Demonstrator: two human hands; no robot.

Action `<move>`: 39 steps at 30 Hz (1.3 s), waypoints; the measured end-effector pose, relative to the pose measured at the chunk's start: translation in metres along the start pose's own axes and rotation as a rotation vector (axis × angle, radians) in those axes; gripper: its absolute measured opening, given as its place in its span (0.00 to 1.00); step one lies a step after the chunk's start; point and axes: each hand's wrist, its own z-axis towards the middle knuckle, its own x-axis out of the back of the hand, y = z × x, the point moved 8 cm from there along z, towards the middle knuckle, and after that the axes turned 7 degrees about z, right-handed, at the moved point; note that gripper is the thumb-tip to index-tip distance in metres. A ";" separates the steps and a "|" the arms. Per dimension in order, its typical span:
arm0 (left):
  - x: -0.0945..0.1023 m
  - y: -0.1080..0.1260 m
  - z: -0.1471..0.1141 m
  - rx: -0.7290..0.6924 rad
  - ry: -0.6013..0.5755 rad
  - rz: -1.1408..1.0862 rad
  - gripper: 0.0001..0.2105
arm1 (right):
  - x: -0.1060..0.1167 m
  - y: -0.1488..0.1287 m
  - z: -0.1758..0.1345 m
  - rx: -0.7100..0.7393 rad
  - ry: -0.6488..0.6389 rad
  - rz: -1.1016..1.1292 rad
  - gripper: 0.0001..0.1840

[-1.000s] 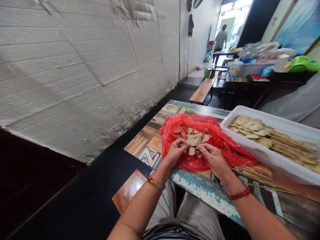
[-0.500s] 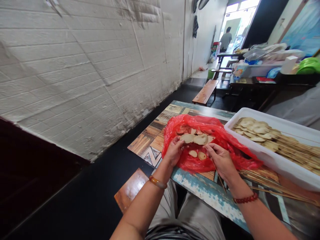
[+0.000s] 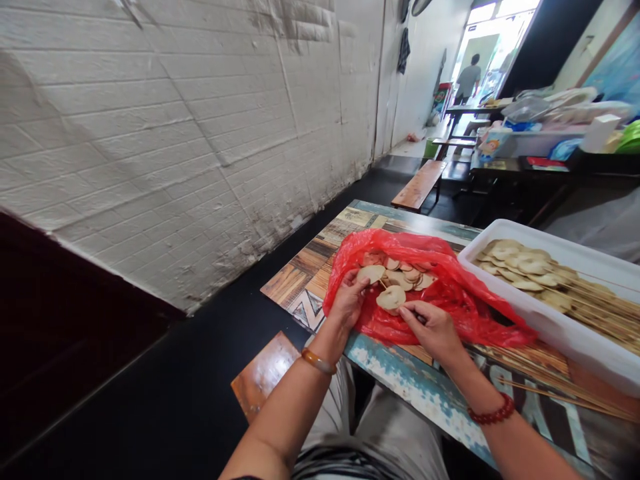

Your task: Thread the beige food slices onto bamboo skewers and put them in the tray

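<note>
My left hand [image 3: 351,298] pinches a pale, thin potato slice [image 3: 371,273] by its edge, above a red plastic bag [image 3: 450,280]. My right hand [image 3: 431,327] has its thumb and fingers closed on the edge of another potato slice [image 3: 391,298], lower and nearer to me. A short length of thin stick shows between these two slices; the rest of it is hidden. Inside the opened bag lies a heap of loose potato slices [image 3: 403,277]. To the right, a white tray [image 3: 565,327] holds many slices threaded on bamboo skewers [image 3: 595,310].
Bare bamboo skewers [image 3: 560,387] lie on the wood-patterned table [image 3: 300,270], by its near right side. A white brick-patterned wall [image 3: 225,120] runs along the left. Beyond stand a bench [image 3: 421,183], a cluttered table [image 3: 525,163] and a person [image 3: 469,80] near the doorway.
The two slices, side by side before, are now apart, the right one lower and turned. The stick below my right hand no longer shows. The view has shifted slightly left.
</note>
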 end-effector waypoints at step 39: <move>-0.001 0.014 -0.002 -0.261 0.034 0.372 0.10 | -0.008 0.012 -0.002 0.022 -0.026 -0.122 0.14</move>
